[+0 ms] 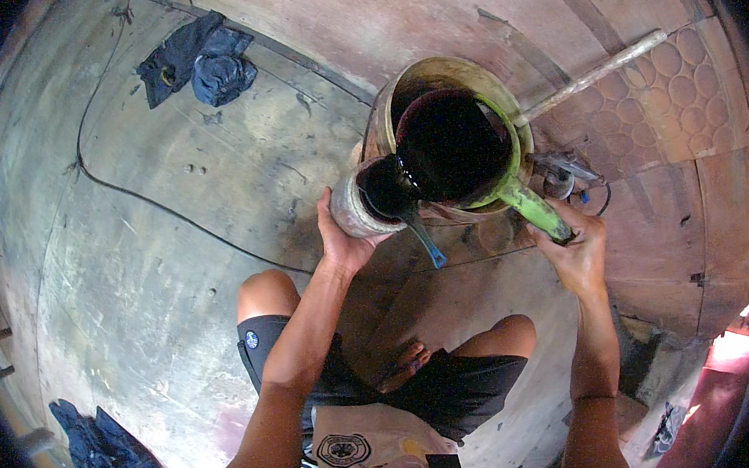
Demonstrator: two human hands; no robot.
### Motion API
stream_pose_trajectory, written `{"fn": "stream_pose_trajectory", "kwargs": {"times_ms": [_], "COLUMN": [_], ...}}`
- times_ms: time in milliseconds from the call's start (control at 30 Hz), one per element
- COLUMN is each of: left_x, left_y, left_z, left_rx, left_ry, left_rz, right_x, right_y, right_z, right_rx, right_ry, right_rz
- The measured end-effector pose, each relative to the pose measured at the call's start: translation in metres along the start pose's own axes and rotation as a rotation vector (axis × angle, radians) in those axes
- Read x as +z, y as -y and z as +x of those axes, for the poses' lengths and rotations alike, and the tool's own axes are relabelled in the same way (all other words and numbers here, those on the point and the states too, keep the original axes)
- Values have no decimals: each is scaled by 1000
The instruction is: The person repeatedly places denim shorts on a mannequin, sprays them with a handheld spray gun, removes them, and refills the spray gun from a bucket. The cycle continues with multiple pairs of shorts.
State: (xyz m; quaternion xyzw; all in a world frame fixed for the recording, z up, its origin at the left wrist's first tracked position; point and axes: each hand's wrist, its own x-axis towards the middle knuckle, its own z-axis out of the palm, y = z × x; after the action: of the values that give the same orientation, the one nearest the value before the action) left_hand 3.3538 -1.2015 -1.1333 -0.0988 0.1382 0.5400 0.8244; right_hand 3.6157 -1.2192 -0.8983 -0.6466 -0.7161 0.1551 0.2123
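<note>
In my right hand (579, 242) is the handle of a green dipper (526, 203), its bowl full of dark, nearly black liquid (454, 144). The dipper's bowl is over the mouth of a stained bucket (378, 128). My left hand (344, 243) is wrapped round a whitish cylindrical can (348, 205), tilted against the dipper's left rim. Dark liquid shows in the can, with small glints where the two rims meet; whether it is flowing I cannot tell. A blue-handled tool (429, 244) sticks out of the can, its other end hidden.
A pale stick (599, 74) lies right of the bucket, near a small metal device (562, 175). Dark cloths (203, 61) lie at the far left, and another dark cloth (115, 461) is at the near left. A black cable (162, 213) crosses the worn floor. My bent legs are close in front.
</note>
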Motion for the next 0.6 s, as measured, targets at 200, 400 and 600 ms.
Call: {"fn": "stream_pose_trajectory", "kwargs": {"times_ms": [200,400,600], "left_x": [-1,1,1], "left_y": [0,0,-1], "left_z": [1,1,2], "left_rx": [-2,-1,-6], "left_ry": [-6,-28,-13], "left_rz": [1,22,11], "right_x": [-3,-2,-2], "right_y": [6,10,7], "right_z": [1,1,0], "right_rx": [-20,-56,-73], "right_ry": [-2,-11,-26], "right_rz": [-37,-23,-53]}}
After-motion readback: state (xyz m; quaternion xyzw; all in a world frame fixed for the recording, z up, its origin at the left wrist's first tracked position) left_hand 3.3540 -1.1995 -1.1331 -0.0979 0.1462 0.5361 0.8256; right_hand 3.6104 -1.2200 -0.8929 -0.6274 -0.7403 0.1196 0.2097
